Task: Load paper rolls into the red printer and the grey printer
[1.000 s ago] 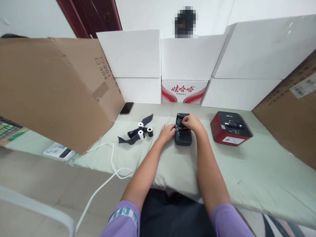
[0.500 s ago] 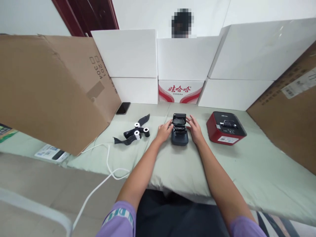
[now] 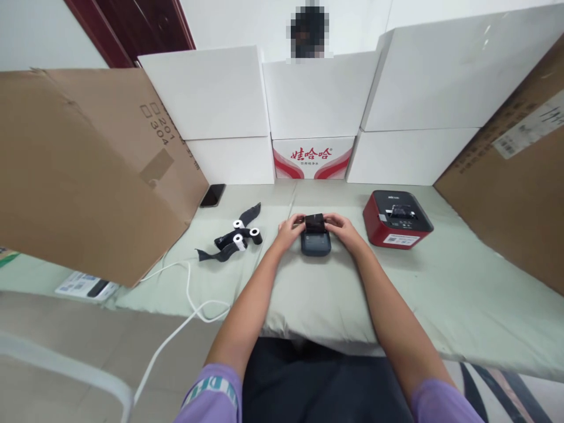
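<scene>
A small dark label printer [image 3: 316, 245] stands on the green cloth in front of me. Its black lid [image 3: 314, 222] is tilted up at the back, lower than upright; whether it touches the body I cannot tell. On the lid's left edge, my left hand [image 3: 289, 231] grips with bent fingers. From the right, my right hand [image 3: 343, 230] holds the same lid, fingers curled round its edge. Several small rolls, white [image 3: 238, 241] and black [image 3: 255, 235], lie with dark strips [image 3: 217, 254] to the left of my hands.
A red and black boxy device [image 3: 394, 220] sits at right. The phone [image 3: 212, 195] lies at back left. White boxes [image 3: 315, 94] wall the back, with brown cardboard [image 3: 101, 176] on the left. A white cable [image 3: 189, 288] hangs off the front edge. Someone's head shows behind the boxes.
The printer's lid has swung down towards the front from its raised position. Both hands have moved from the printer's sides onto the lid. The whole view has shifted slightly.
</scene>
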`<state>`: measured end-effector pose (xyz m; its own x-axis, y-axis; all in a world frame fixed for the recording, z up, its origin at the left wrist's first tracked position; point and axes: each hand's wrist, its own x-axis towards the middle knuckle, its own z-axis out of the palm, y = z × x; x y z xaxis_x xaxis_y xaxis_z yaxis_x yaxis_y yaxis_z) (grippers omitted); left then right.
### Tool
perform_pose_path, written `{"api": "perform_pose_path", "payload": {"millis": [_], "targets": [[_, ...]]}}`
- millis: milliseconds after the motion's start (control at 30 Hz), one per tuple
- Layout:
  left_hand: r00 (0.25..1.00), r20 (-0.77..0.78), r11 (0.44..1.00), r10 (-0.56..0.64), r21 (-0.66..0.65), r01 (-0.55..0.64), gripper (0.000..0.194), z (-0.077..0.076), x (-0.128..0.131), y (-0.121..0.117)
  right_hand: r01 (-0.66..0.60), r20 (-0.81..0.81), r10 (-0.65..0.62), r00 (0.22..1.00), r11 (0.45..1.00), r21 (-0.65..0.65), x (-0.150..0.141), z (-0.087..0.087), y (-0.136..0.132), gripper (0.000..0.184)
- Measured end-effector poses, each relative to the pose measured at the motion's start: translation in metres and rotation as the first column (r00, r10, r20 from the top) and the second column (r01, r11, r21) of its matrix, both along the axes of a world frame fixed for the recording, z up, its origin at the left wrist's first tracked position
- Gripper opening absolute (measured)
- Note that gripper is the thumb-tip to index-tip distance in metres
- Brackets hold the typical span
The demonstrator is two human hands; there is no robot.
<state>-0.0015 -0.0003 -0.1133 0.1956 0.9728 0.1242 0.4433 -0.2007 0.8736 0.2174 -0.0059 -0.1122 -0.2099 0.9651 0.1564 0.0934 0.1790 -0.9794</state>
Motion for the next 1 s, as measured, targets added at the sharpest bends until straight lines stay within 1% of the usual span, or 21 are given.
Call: {"api": "perform_pose_path", "payload": {"millis": [100, 167, 233, 333, 400, 467, 533, 600, 667, 733, 767, 800, 833, 867, 933, 1000], "targets": [[0.997, 0.068, 0.998, -0.044, -0.037, 0.046, 0.042, -0.004, -0.001, 0.003, -0.033, -0.022, 0.033, 0.999, 0.999, -0.034, -0.001, -0.002, 0.002, 0.055], [0.988, 0.137, 0.994, -0.072, -0.077, 0.083, 0.047, -0.009, -0.001, 0.007, -0.046, -0.013, 0.046, 0.999, 0.997, -0.068, -0.001, -0.002, 0.002, 0.061], [0.966, 0.235, 0.986, -0.109, -0.096, 0.135, 0.053, -0.015, -0.002, 0.012, -0.055, -0.001, 0.055, 0.999, 0.996, -0.072, -0.001, -0.003, 0.003, 0.062], [0.913, 0.365, 0.971, -0.182, -0.078, 0.224, 0.06, -0.02, -0.003, 0.016, -0.074, -0.002, 0.074, 0.997, 0.996, -0.049, -0.002, -0.005, 0.005, 0.06], [0.89, 0.407, 0.964, -0.203, -0.075, 0.254, 0.062, -0.021, -0.004, 0.017, -0.075, 0.003, 0.075, 0.997, 0.996, -0.044, -0.003, -0.005, 0.007, 0.058], [0.882, 0.428, 0.962, -0.199, -0.087, 0.259, 0.063, -0.021, -0.004, 0.017, -0.053, 0.021, 0.054, 0.998, 0.998, -0.037, -0.003, -0.004, 0.007, 0.056], [0.878, 0.439, 0.962, -0.192, -0.092, 0.257, 0.064, -0.021, -0.004, 0.017, 0.014, 0.073, -0.011, 0.997, 0.999, -0.047, -0.002, 0.0, 0.003, 0.055], [0.883, 0.432, 0.966, -0.185, -0.083, 0.243, 0.064, -0.023, -0.003, 0.018, 0.104, 0.159, -0.089, 0.983, 0.991, -0.089, -0.004, 0.005, -0.009, 0.055], [0.899, 0.406, 0.974, -0.162, -0.079, 0.211, 0.064, -0.026, -0.002, 0.02, 0.131, 0.237, -0.098, 0.966, 0.983, -0.131, -0.011, 0.008, -0.026, 0.057], [0.92, 0.364, 0.98, -0.142, -0.076, 0.182, 0.067, -0.03, -0.001, 0.022, 0.131, 0.293, -0.086, 0.952, 0.982, -0.137, -0.027, 0.007, -0.048, 0.067], [0.929, 0.342, 0.983, -0.138, -0.071, 0.172, 0.068, -0.031, -0.001, 0.022, 0.168, 0.325, -0.123, 0.938, 0.979, -0.115, -0.038, 0.005, -0.059, 0.079], [0.937, 0.32, 0.984, -0.137, -0.065, 0.166, 0.07, -0.031, -0.002, 0.022, 0.264, 0.364, -0.217, 0.906, 0.961, -0.083, -0.05, 0.003, -0.069, 0.096], [0.944, 0.3, 0.985, -0.138, -0.059, 0.163, 0.07, -0.032, -0.002, 0.022, 0.36, 0.393, -0.324, 0.861, 0.933, -0.019, -0.062, 0.001, -0.078, 0.113], [0.948, 0.284, 0.985, -0.14, -0.053, 0.162, 0.07, -0.031, -0.002, 0.022, 0.423, 0.415, -0.399, 0.817, 0.905, 0.038, -0.073, -0.002, -0.085, 0.123], [0.954, 0.263, 0.985, -0.144, -0.051, 0.163, 0.068, -0.029, -0.003, 0.02, 0.5, 0.449, -0.492, 0.746, 0.859, 0.111, -0.091, -0.005, -0.093, 0.125], [0.956, 0.253, 0.984, -0.149, -0.058, 0.169, 0.066, -0.025, -0.004, 0.018, 0.531, 0.508, -0.526, 0.682, 0.834, 0.15, -0.099, -0.005, -0.095, 0.118]]}}
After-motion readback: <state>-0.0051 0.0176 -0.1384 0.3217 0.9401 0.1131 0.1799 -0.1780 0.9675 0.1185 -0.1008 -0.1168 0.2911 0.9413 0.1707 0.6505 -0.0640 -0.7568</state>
